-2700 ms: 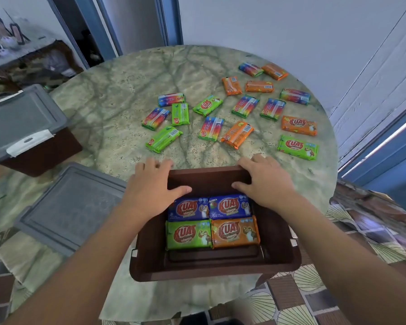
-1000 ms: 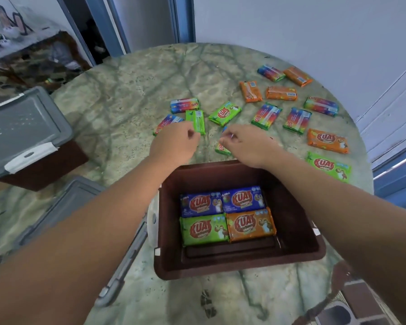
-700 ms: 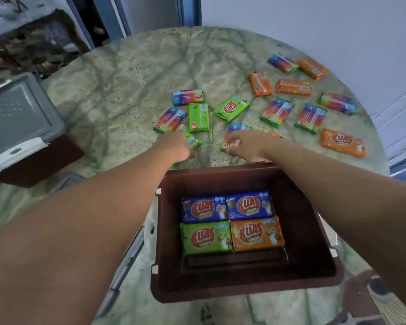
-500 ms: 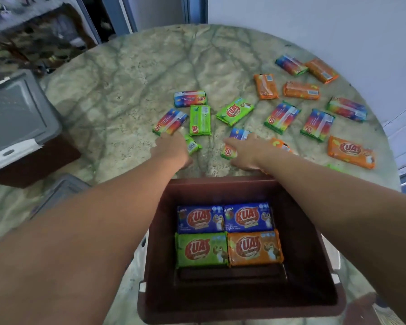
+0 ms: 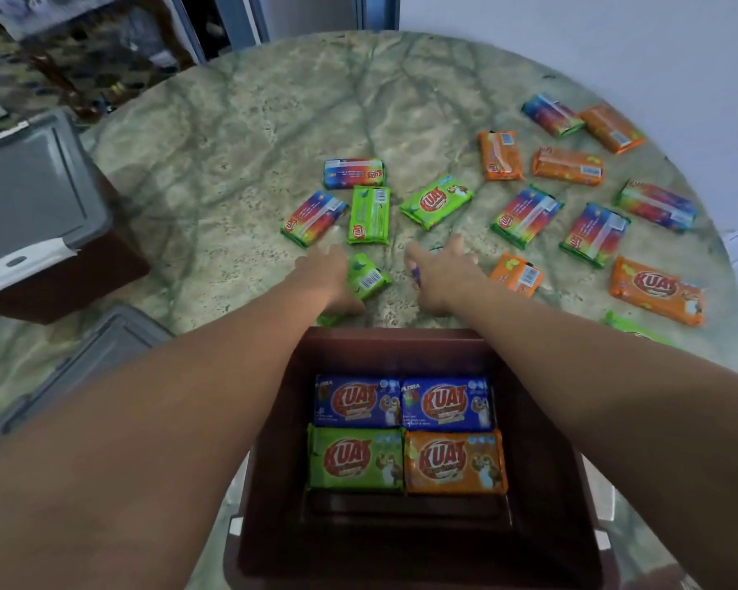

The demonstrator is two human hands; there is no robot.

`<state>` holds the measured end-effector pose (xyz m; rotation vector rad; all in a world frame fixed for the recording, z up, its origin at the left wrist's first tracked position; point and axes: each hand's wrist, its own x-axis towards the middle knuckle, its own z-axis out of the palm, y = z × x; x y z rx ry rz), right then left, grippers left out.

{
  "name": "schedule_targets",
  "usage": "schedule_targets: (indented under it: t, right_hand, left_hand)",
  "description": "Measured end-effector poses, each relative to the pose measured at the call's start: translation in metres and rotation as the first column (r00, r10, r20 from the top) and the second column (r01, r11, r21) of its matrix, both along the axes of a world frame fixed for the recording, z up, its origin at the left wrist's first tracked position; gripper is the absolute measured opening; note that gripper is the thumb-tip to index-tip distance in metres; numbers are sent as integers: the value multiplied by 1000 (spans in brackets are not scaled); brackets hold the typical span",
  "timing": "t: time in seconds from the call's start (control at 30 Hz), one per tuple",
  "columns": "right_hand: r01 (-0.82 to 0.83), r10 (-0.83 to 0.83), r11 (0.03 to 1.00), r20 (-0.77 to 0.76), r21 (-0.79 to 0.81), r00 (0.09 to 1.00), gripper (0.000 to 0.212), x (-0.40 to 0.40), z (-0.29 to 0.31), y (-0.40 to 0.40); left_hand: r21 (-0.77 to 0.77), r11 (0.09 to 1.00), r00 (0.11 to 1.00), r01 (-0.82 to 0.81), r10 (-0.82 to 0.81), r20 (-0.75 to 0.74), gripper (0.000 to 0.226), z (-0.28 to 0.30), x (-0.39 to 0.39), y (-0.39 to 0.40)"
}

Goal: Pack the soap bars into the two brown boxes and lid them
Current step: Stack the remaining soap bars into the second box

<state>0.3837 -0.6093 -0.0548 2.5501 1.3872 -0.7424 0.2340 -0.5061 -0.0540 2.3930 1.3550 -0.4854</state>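
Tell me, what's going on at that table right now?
Left hand on a green soap bar, right hand over another, both on the table. Open brown box holds four bars. Nothing in the way.

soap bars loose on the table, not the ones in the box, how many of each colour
Rainbow bars: 7, one mostly hidden under the right hand
Green bars: 4
Orange bars: 5
Total: 16

Right hand (image 5: pixel 442 274) covers a soap bar, only a dark sliver showing; lidded brown box (image 5: pixel 56 283) cut by left edge.
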Motion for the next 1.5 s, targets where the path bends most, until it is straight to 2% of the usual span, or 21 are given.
schedule_targets:
  t: [0.1, 0.13, 0.27, 0.37, 0.53, 0.67, 0.73, 0.8, 0.87, 0.93, 1.0, 1.07, 1.17, 1.33, 1.5]
  right_hand:
    - [68, -67, 992, -15, 103, 998, 95, -1, 11, -5]
    - [96, -92, 986, -32, 140, 995, 100, -1, 13, -6]
    - [219, -170, 909, -164, 354, 972, 95, -2, 32, -14]
    - [244, -143, 837, -234, 490, 962, 95, -6, 52, -27]
    - [218, -60, 708, -251, 671, 966, 91, -20, 74, -71]
    - [141, 17, 657, -202, 740, 979, 86, -41, 80, -126]
    - [107, 35, 667, -175, 737, 984, 80, -54, 76, -152]
    - [54, 57, 729, -139, 682, 989, 75, -62, 69, -169]
    - [-33, 104, 821, -93, 570, 990, 75, -66, 62, -179]
    - [-215, 220, 881, 37, 422, 975, 77, -65, 55, -181]
    - [-348, 327, 900, 119, 264, 937, 81, -68, 47, -179]
    - [-376, 365, 910, 94, 175, 926, 83, -71, 39, -176]
    - [-396, 387, 905, 84, 157, 918, 79, -72, 27, -175]
    - [-418, 409, 894, 85, 164, 909, 76, -70, 21, -173]
    - [-381, 374, 905, 73, 188, 925, 71, -68, 21, -172]
  left_hand:
    - [-2, 999, 987, -32, 32, 159, 90, 6, 1, -5]
    - [11, 999, 977, -34, 31, 212, 84, 10, 1, -6]
    - [229, 973, 942, 21, -96, 322, 73, 33, -2, -12]
    - [266, 964, 909, 17, -126, 397, 70, 57, -8, -24]
    - [378, 925, 821, 43, -248, 514, 65, 84, -37, -63]
    - [411, 906, 797, 101, -321, 512, 70, 88, -68, -105]
    - [398, 903, 818, 164, -350, 457, 76, 83, -81, -126]
    - [366, 903, 843, 224, -369, 393, 78, 77, -91, -142]
    - [333, 897, 852, 290, -401, 337, 76, 68, -98, -150]
    - [301, 882, 853, 362, -444, 273, 72, 59, -102, -153]
    - [260, 866, 850, 427, -482, 211, 67, 52, -105, -154]
    - [242, 841, 841, 483, -523, 140, 64, 45, -106, -155]
    - [257, 810, 824, 527, -561, 77, 60, 35, -104, -158]
    - [246, 837, 853, 489, -518, 69, 55, 15, -108, -162]
    - [271, 854, 853, 444, -496, 165, 42, 15, -106, -164]
